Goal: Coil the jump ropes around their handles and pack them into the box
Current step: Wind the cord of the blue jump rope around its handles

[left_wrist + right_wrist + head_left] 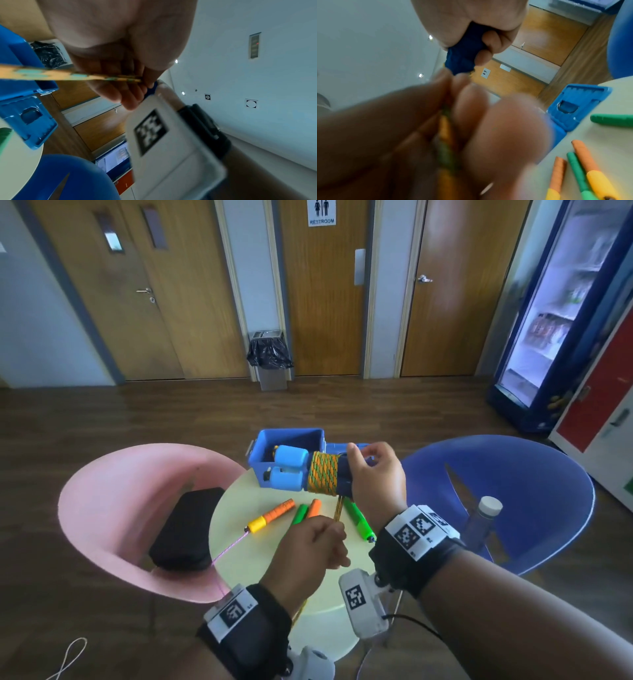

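Observation:
My right hand (370, 470) grips the dark blue foam ends of a pair of blue jump-rope handles (289, 469), held level above the table. An orange-and-green rope (322, 474) is coiled round their middle. A strand of it hangs down to my left hand (318, 542), which pinches the rope (72, 75) between thumb and fingers. The open blue box (291, 440) stands behind the handles with something inside. In the right wrist view the blue foam (464, 56) shows inside my curled fingers.
On the round pale table (239, 546) lie orange-yellow handles (272, 515), an orange handle (314, 507) and green handles (358, 520) with a thin pink rope (229, 549). A pink chair (113, 508) with a black case (186, 529) stands left, a blue chair (534, 491) with a bottle (483, 522) right.

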`<state>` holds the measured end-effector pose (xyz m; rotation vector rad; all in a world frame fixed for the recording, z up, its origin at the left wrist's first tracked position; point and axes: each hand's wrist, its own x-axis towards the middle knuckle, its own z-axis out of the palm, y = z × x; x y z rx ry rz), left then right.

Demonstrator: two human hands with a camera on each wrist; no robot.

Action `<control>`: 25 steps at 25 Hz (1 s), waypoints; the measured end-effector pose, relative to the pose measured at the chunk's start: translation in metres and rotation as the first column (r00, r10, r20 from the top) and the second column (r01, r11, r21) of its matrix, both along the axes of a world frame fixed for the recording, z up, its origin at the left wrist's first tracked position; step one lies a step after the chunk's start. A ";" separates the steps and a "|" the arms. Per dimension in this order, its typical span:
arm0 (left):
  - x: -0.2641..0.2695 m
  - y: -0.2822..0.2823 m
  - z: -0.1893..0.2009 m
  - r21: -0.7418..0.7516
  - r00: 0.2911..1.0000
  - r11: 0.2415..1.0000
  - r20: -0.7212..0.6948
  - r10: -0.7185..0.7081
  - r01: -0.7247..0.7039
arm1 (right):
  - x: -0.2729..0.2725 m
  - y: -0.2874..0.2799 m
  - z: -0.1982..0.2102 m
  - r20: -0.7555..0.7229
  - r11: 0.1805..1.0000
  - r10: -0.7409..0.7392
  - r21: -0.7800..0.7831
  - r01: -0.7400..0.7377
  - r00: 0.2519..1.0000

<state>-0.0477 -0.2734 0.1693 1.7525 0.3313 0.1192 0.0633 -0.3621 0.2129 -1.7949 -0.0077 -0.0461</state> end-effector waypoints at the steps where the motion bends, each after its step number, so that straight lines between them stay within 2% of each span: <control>1: -0.002 0.001 0.001 0.015 1.000 1.000 -0.012 -0.027 0.027 | 0.001 -0.003 -0.001 0.037 0.998 0.000 -0.069 0.002 0.999; 3: -0.006 0.006 0.004 0.091 0.997 0.993 -0.025 -0.071 0.073 | 0.004 -0.011 -0.005 0.136 0.969 0.062 -0.244 -0.028 0.989; 5: -0.006 0.015 0.012 0.306 0.993 0.945 -0.031 -0.111 0.115 | 0.007 -0.018 -0.014 0.236 0.884 0.184 -0.464 -0.056 0.954; 6: -0.004 0.020 0.017 0.440 0.989 0.887 -0.033 -0.141 0.141 | 0.008 -0.020 -0.018 0.266 0.829 0.247 -0.556 -0.061 0.932; 8: 0.000 0.030 0.026 0.676 0.978 0.715 -0.041 -0.204 0.178 | 0.010 -0.024 -0.022 0.282 0.730 0.347 -0.681 -0.068 0.894; 10: 0.004 0.039 0.035 0.815 0.973 0.553 -0.054 -0.225 0.174 | 0.010 -0.026 -0.022 0.231 0.617 0.424 -0.782 -0.092 0.876; 14: 0.015 0.056 0.039 0.874 0.929 0.426 -0.072 -0.363 0.234 | 0.003 -0.029 -0.017 0.016 0.406 0.533 -0.882 -0.239 0.846; 16: 0.020 0.062 0.036 0.858 0.903 0.423 -0.102 -0.417 0.292 | 0.000 -0.033 -0.010 -0.079 0.334 0.570 -0.887 -0.319 0.818; 19: 0.021 0.065 0.032 0.737 0.885 0.570 -0.081 -0.459 0.364 | -0.003 -0.039 0.005 -0.236 0.283 0.597 -0.832 -0.477 0.767; 21: 0.023 0.063 0.032 0.673 0.877 0.630 -0.062 -0.476 0.389 | -0.004 -0.044 0.012 -0.300 0.257 0.597 -0.807 -0.531 0.744; 23: 0.019 0.059 0.034 0.684 0.871 0.624 -0.036 -0.490 0.379 | -0.001 -0.047 0.014 -0.243 0.226 0.583 -0.868 -0.442 0.775; 25: 0.010 0.051 0.035 0.770 0.849 0.538 -0.009 -0.528 0.343 | 0.009 -0.048 0.014 -0.121 0.262 0.547 -0.915 -0.307 0.828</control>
